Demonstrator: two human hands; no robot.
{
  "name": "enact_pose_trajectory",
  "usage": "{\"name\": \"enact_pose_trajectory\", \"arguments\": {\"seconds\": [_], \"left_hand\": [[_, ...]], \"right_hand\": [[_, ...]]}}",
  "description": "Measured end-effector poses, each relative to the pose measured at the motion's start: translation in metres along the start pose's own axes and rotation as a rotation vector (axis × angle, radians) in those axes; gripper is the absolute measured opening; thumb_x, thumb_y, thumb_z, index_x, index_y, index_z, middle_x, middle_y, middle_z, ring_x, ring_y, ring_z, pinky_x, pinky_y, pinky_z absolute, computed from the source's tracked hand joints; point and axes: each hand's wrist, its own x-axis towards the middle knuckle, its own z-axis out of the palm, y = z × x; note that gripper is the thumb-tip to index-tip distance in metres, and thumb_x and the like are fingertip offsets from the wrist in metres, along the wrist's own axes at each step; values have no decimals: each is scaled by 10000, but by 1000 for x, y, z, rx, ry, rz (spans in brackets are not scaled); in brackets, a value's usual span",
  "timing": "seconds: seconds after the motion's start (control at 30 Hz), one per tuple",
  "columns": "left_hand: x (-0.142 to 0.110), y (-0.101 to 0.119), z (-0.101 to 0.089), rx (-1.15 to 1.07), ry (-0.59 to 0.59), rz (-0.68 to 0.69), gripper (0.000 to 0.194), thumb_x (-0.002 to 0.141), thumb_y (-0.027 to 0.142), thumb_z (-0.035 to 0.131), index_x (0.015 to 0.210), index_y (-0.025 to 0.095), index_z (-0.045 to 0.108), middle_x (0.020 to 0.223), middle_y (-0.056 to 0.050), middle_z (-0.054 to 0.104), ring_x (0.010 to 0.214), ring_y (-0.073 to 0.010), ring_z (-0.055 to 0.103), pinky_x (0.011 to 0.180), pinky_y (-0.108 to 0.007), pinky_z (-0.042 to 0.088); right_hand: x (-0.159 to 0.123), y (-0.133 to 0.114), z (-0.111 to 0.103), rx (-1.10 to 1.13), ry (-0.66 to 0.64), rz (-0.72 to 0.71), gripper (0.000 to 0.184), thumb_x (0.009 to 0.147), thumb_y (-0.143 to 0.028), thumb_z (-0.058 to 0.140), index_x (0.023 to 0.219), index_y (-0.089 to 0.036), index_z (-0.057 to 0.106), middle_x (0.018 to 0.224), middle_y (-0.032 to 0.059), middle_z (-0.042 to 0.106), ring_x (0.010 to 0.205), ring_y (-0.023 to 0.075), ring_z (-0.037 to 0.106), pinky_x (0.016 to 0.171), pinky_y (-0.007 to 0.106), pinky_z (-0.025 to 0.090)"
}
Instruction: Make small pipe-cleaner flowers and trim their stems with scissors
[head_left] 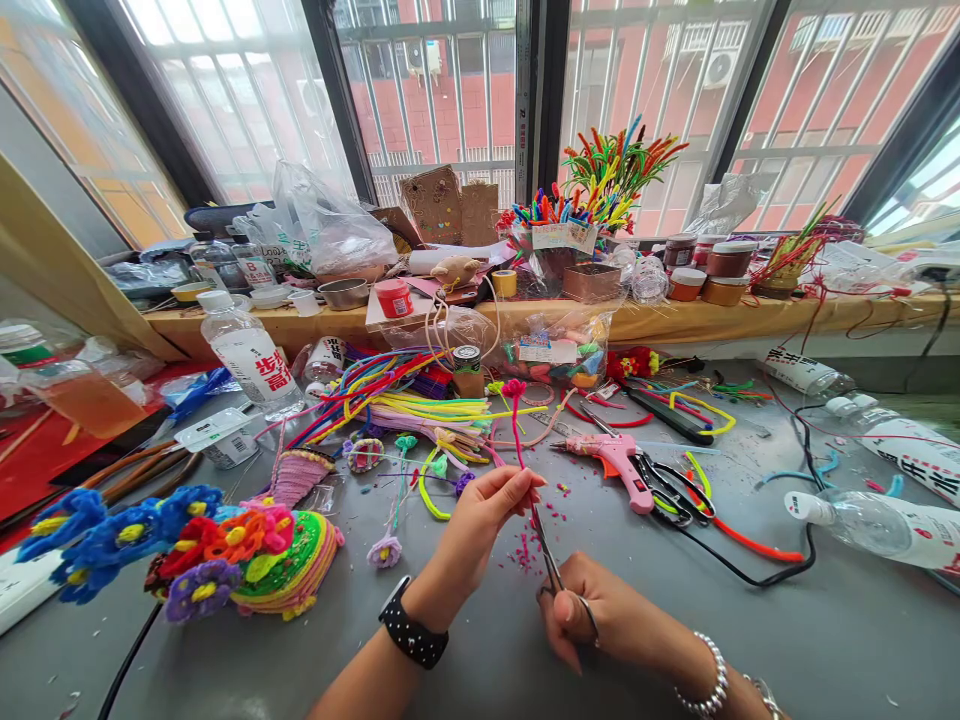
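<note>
Over the middle of the grey table, my left hand (491, 505) pinches the stem of a magenta pipe cleaner flower (517, 420), its small head pointing up and away from me. My right hand (581, 605) has its fingers through the handles of metal scissors (549, 558). The scissor blades reach up to the lower end of the stem, just below my left fingertips; whether they touch it I cannot tell. Small magenta clippings (527, 550) lie scattered under the hands. A pink glue gun (611, 462) rests on the table beyond my right hand.
At left lies a bunch of colourful pipe cleaner flowers (202, 550). Loose pipe cleaners (420, 412) are piled behind the hands. Black-handled pliers (679, 490) and a black cable (739, 568) lie right. Plastic bottles (251, 355) stand left, and a bottle (870, 520) lies at right.
</note>
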Motion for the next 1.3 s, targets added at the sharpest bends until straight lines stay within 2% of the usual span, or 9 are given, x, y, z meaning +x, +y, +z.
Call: {"name": "enact_pose_trajectory", "arguments": {"seconds": [0.53,0.67,0.87,1.3], "left_hand": [[0,-1,-1,-14,-7,7,165,678,306,602,679,150,658,620,5,528,607,-77,425,602,-187,329],[0,0,0,-22,5,2,165,668,306,611,675,147,655,616,0,535,602,-82,433,593,-187,335],[0,-3,-2,-14,22,-3,180,659,327,613,667,152,656,646,-12,560,623,-92,449,607,-191,346],[-2,0,1,64,-53,-49,204,668,332,600,642,135,649,636,-13,536,597,-92,425,596,-195,343]], "right_hand": [[-3,9,-1,-57,32,78,674,731,-657,281,359,-115,432,319,-53,250,353,34,270,390,187,213],[-2,6,0,-44,34,57,709,722,-685,231,373,-112,461,336,-48,264,364,39,285,394,189,222],[-1,-1,0,-108,1,8,798,701,-716,89,522,-99,562,436,-23,363,421,58,338,422,195,259],[-2,-9,-1,-73,-46,-6,773,697,-716,106,520,-102,540,459,-18,394,428,59,346,436,194,277]]}}
